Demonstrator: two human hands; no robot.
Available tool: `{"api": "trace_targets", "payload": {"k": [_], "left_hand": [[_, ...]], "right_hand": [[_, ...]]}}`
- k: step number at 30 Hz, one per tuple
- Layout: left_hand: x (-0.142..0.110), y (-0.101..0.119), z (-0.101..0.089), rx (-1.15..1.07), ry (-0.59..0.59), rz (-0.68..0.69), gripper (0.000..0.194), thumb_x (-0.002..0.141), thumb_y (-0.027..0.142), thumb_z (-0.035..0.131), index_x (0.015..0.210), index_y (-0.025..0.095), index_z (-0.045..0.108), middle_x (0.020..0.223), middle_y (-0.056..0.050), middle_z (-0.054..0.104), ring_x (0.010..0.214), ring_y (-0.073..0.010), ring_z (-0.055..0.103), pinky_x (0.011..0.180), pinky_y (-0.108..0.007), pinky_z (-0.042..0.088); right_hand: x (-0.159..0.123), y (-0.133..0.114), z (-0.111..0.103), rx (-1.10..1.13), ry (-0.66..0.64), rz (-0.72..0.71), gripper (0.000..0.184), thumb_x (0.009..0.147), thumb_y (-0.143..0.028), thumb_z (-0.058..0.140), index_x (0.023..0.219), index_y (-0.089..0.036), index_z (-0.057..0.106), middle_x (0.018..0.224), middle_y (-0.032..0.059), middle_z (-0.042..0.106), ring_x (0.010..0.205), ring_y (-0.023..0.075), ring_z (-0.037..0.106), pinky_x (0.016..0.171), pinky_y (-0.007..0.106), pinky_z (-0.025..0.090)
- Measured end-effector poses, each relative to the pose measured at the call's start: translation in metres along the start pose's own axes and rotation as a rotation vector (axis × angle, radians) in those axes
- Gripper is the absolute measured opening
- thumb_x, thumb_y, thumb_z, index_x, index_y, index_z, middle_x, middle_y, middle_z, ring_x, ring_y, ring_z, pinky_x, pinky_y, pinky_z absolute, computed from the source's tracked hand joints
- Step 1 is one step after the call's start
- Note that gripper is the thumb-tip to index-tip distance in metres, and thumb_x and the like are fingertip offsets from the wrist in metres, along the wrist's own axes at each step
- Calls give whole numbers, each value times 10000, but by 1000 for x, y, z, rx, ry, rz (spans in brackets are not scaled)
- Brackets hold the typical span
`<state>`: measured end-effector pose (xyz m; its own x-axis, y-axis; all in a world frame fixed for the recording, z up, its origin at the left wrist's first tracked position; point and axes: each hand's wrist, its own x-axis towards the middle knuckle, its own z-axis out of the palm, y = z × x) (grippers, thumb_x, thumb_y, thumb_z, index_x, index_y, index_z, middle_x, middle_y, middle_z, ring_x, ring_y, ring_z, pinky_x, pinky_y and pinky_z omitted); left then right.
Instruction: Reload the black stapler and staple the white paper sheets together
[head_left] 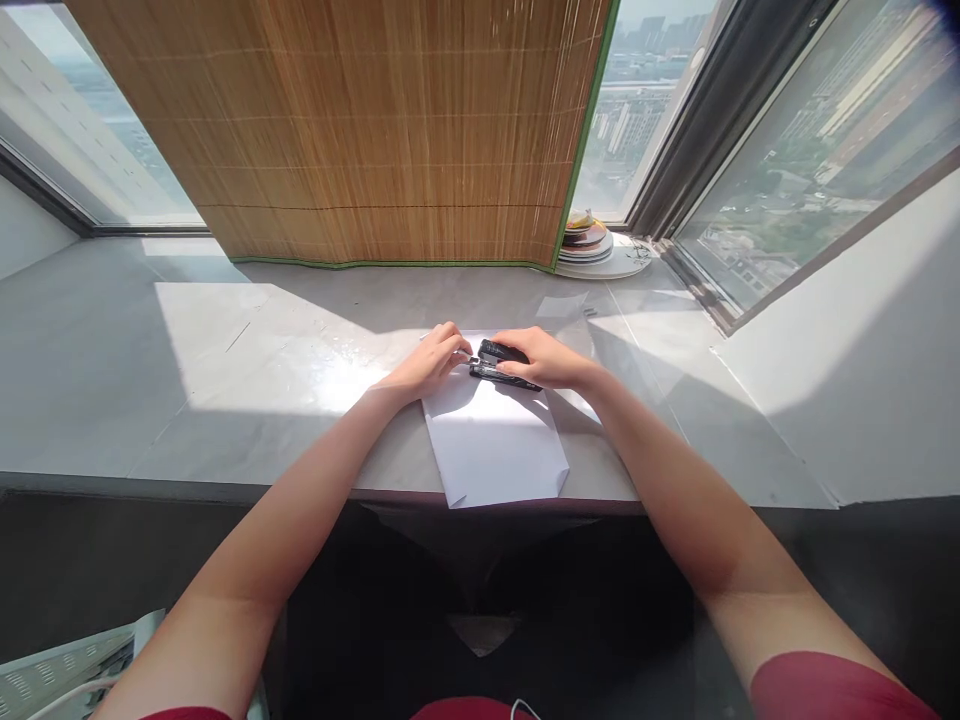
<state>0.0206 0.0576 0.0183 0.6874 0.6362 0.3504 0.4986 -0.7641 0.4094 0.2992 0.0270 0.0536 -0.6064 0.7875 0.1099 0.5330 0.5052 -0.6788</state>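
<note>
A black stapler [504, 376] lies over white sheets of paper [495, 450], its upper arm lifted apart from its base. My right hand [546, 358] is closed around the stapler's rear end from the right. At the stapler's front end is my left hand [439, 358], its fingers bent and pressed together in a pinch. Something small and metallic shows by those fingertips, but I cannot make out what it is. The paper rests on the pale sill, with creased lower corners reaching the front edge.
The grey stone sill [247, 440] ends in a front edge near my forearms. A bamboo blind [360, 130] hangs behind it. Stacked plates [589, 245] stand at the back right near the window frame [705, 130]. A white slatted object [67, 670] is at lower left.
</note>
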Motion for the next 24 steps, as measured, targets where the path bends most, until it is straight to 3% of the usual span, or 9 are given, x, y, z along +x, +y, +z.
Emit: {"api": "trace_targets", "payload": {"k": [9, 15, 24], "left_hand": [[2, 1, -1, 47, -10, 4, 131, 1100, 186, 578, 1118, 222, 702, 1133, -94, 606, 1058, -260, 582, 961, -431, 515], [2, -3, -3, 140, 22, -5, 117, 1066, 251, 681, 1116, 246, 787, 1146, -96, 630, 1088, -279, 591, 993, -474, 471], [-8, -21, -13, 47, 26, -68, 176, 1044, 356, 717, 1106, 305, 873, 1127, -70, 718, 1028, -244, 664, 1015, -477, 490]], "right_hand": [[0, -1, -1, -5, -15, 15, 176, 947, -330, 620, 1056, -215, 696, 998, 26, 735, 880, 203, 615, 783, 319, 402], [0, -3, 0, -42, -2, 0, 150, 942, -312, 627, 1041, -210, 677, 991, 25, 729, 857, 192, 603, 774, 320, 390], [1, 1, 0, -20, -14, -17, 198, 966, -313, 610, 1111, -211, 700, 1085, 46, 760, 934, 221, 652, 815, 328, 442]]}}
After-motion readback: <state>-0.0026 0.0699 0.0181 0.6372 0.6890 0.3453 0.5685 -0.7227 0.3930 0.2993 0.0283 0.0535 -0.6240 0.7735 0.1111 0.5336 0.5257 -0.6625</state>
